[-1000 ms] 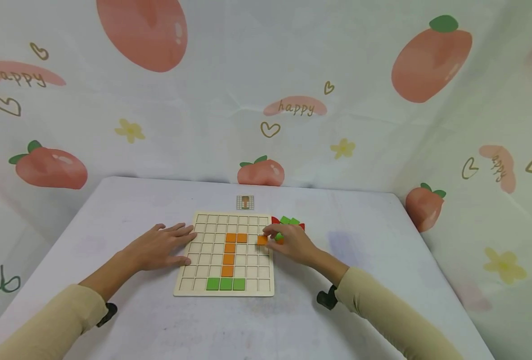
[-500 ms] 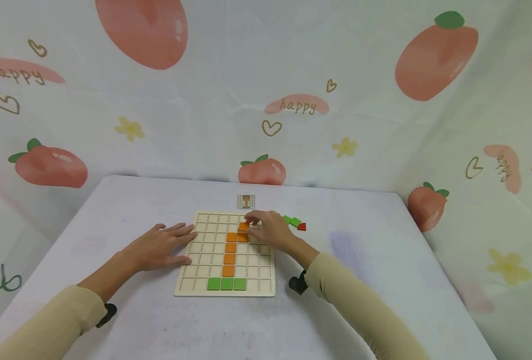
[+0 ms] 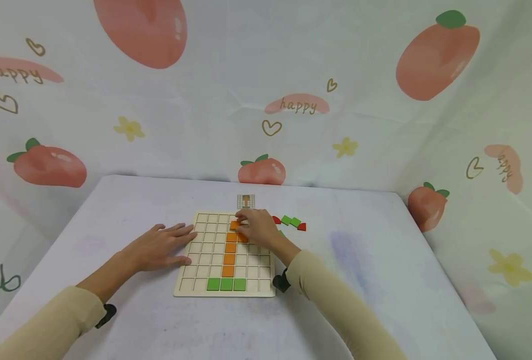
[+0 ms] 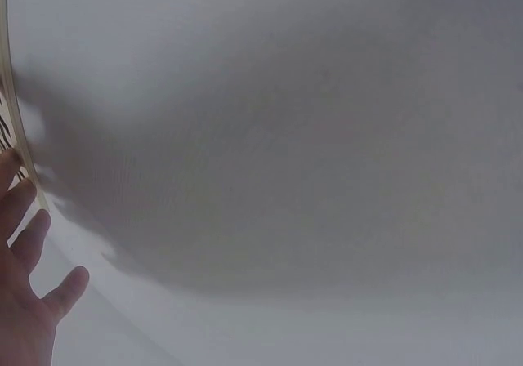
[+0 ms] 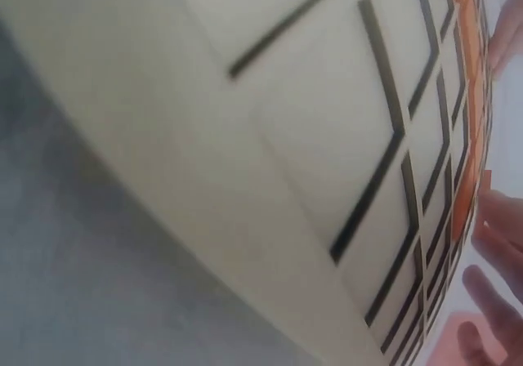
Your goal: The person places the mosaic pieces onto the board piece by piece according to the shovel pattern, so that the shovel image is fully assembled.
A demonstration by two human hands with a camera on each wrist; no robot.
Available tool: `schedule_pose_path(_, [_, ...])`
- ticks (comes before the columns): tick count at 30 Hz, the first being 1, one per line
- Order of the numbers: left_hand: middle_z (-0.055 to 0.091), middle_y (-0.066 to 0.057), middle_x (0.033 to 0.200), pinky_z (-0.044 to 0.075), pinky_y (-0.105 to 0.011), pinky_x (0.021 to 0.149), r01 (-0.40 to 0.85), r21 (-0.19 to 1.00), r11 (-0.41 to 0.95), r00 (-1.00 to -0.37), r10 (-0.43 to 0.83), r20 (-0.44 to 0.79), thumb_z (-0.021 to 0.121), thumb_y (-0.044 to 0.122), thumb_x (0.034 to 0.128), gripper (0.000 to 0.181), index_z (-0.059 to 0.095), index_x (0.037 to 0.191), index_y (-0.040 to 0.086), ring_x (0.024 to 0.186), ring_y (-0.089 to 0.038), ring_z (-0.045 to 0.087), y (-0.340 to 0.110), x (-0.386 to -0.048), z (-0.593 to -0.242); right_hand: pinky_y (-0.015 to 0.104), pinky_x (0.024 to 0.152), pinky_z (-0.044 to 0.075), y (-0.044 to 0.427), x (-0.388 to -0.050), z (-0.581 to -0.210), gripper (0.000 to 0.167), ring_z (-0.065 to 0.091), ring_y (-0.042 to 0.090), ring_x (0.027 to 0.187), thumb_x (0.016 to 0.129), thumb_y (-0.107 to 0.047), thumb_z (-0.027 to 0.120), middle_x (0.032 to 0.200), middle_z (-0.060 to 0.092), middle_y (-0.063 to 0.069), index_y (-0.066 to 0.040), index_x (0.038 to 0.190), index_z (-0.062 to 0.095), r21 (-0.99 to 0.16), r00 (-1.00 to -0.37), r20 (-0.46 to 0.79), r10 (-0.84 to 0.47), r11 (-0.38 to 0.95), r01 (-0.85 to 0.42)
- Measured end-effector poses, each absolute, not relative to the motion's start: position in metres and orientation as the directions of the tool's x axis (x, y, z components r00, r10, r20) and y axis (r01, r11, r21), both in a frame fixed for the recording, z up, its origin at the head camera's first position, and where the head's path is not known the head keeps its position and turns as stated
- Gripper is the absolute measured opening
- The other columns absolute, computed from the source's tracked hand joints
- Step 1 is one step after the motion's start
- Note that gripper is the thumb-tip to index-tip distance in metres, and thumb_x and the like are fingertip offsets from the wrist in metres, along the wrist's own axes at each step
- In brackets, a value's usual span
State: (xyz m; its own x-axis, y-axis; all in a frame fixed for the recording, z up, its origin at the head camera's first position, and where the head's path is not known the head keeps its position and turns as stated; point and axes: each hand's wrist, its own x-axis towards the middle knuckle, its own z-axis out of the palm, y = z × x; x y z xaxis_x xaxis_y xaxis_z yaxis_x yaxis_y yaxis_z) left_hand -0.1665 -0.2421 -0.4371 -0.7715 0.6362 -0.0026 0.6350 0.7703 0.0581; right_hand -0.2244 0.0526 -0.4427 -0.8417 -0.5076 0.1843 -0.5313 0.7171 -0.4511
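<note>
A pale wooden grid board [image 3: 203, 260] lies on the table. Its cells hold a column of orange square tiles [image 3: 229, 259] and a row of green square tiles [image 3: 226, 284] near the front edge. Just above that column, my right hand [image 3: 260, 229] pinches an orange tile [image 3: 234, 225] between thumb and fingers; the right wrist view catches its edge [image 5: 488, 178] by the fingertips. Whether it sits in a cell, I cannot tell. My left hand [image 3: 164, 247] rests at the board's left side, fingers spread and fairly straight, fingertips touching the rim [image 4: 11, 96].
Behind the board lies a small picture card [image 3: 246, 201]. Right of it are loose green tiles [image 3: 295, 222] and red rounded pieces [image 3: 302, 227], partly hidden by my right hand. A patterned cloth [image 3: 194, 140] hangs behind the table.
My right hand has carried the orange tile leftward from the board's right edge to above the orange column. My left hand has stayed in place.
</note>
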Motion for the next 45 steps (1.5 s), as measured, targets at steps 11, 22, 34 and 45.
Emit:
schedule_pose_path(11, [0.051,-0.012,0.148,0.042,-0.062,0.097,0.635,0.055,0.771,-0.770,0.637,-0.028,0.060,0.059,0.0912,0.072,0.055,0.143,0.010,0.134,-0.037,0.048,-0.239,-0.167,-0.431,0.038,0.102,0.046,0.052,-0.223,-0.448,0.033,0.068,0.016,0.105,0.090,-0.023,0.075,0.107,0.075,-0.001,-0.009,0.119,0.070,-0.434,-0.844,0.162,-0.511,0.731,-0.526])
schedule_pose_path(22, [0.052,-0.012,0.147,0.044,-0.060,0.096,0.644,0.056,0.763,-0.763,0.646,-0.012,0.061,0.059,0.0909,0.071,0.056,0.142,0.010,0.133,-0.036,0.050,-0.238,-0.167,-0.431,0.041,0.101,0.045,0.052,-0.223,-0.446,0.035,0.065,0.018,0.112,0.092,-0.027,0.073,0.112,0.074,-0.001,-0.010,0.123,0.070,-0.398,-0.833,0.121,-0.540,0.742,-0.539])
schedule_pose_path(34, [0.051,-0.012,0.147,0.043,-0.061,0.097,0.638,0.056,0.768,-0.768,0.640,-0.025,0.060,0.060,0.0915,0.071,0.056,0.143,0.010,0.134,-0.037,0.048,-0.238,-0.166,-0.432,0.043,0.105,0.039,0.080,-0.210,-0.435,0.047,0.056,0.022,0.125,0.093,-0.028,0.071,0.128,0.067,0.001,-0.011,0.136,0.061,-0.433,-0.805,0.106,-0.584,0.702,-0.566])
schedule_pose_path(45, [0.051,-0.013,0.148,0.042,-0.063,0.097,0.632,0.061,0.772,-0.773,0.634,-0.024,0.060,0.060,0.0907,0.073,0.056,0.143,0.010,0.134,-0.038,0.048,-0.240,-0.166,-0.432,0.046,0.099,0.045,0.139,-0.196,-0.445,0.045,0.065,0.019,0.105,0.085,-0.023,0.080,0.109,0.075,0.000,-0.006,0.124,0.066,-0.401,-0.810,0.210,-0.548,0.707,-0.583])
